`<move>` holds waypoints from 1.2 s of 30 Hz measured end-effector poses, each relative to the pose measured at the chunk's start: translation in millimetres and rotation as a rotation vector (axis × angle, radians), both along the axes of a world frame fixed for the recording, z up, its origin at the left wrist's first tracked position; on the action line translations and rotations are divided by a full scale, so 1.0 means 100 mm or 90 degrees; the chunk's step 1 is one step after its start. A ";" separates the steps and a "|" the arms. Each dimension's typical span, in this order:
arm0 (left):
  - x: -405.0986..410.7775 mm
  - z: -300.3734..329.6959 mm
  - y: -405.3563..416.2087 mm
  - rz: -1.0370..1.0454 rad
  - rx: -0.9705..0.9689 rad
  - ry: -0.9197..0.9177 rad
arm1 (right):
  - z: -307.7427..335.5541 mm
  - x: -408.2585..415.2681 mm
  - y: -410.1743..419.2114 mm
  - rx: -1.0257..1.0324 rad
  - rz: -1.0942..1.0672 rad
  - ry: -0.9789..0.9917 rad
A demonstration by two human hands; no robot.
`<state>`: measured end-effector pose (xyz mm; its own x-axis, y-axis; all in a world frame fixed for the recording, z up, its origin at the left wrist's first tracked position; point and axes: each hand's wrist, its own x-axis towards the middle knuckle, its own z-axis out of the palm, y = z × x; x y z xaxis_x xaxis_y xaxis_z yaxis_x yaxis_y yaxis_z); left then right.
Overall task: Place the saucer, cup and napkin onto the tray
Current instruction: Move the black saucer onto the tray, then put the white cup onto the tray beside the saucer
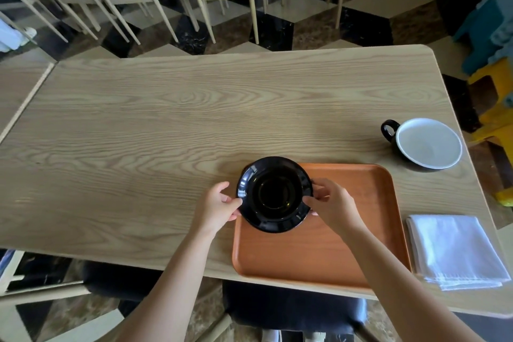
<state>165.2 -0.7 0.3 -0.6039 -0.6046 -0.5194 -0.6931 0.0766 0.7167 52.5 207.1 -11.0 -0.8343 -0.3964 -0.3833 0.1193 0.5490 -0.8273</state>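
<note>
Head view: nearest, orange tray (319, 253) at the near edge of the wooden surface (138, 133), white folded napkin (455, 251) just beside it to the right. Left hand (219, 207) and right hand (331, 207) both gripping opposite rims of the black saucer (274, 194), over the tray's far left corner, partly overhanging its edge. Farther right, apart from the tray, black cup (427, 143) with white inside, handle pointing left.

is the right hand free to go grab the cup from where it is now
Probably not yet: the right hand and left hand both grip the saucer over the tray. Once released, bare table lies between it and the cup.
</note>
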 end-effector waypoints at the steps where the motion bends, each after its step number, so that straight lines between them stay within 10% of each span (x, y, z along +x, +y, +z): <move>1: 0.02 0.03 0.01 0.007 -0.005 -0.009 | 0.02 -0.01 0.02 0.008 0.001 -0.003; 6: 0.04 0.30 0.17 -0.089 -0.263 -0.073 | 0.20 -0.05 0.16 0.073 0.048 0.077; 14: -0.75 0.63 1.12 -0.453 -0.458 0.152 | 0.69 -0.41 0.72 0.156 0.045 0.267; 25: -2.09 0.39 1.73 -0.820 -0.600 0.134 | 0.49 -1.16 1.60 0.383 0.033 0.305; 36: -2.38 0.16 1.85 -0.802 -0.520 0.172 | 0.31 -1.22 1.58 0.347 0.048 0.326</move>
<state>-72.8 184.4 16.1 -0.9477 0.3023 -0.1019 0.2648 0.9235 0.2777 -69.8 365.4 19.9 -0.9389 -0.3250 -0.1133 -0.2618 0.8880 -0.3780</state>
